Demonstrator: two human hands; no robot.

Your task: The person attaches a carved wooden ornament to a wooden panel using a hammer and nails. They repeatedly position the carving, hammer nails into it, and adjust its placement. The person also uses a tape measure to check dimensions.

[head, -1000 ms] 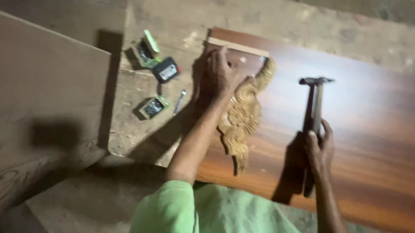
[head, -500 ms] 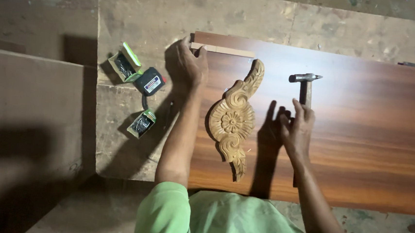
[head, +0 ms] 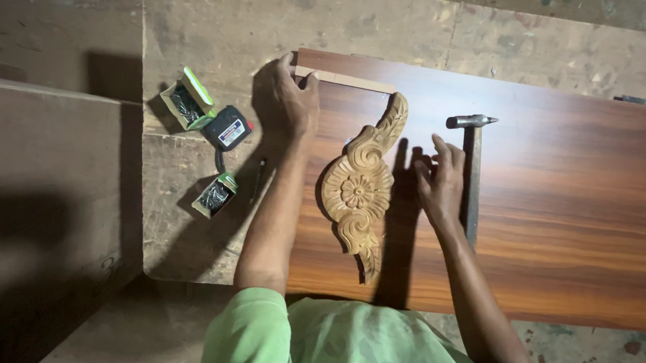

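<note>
on the brown board (head: pixel 563 221) – two hands beside a carved wooden ornament (head: pixel 361 184)

left hand (head: pixel 294 100) lies open over the board's corner, fingers on a pale wood strip (head: pixel 345 79); right hand (head: pixel 441 178) rests loosely open between ornament and hammer (head: pixel 471 169), gripping nothing – two small green boxes (head: pixel 188 100) and a tape measure (head: pixel 228 128) sit on the bench to the left.
</note>
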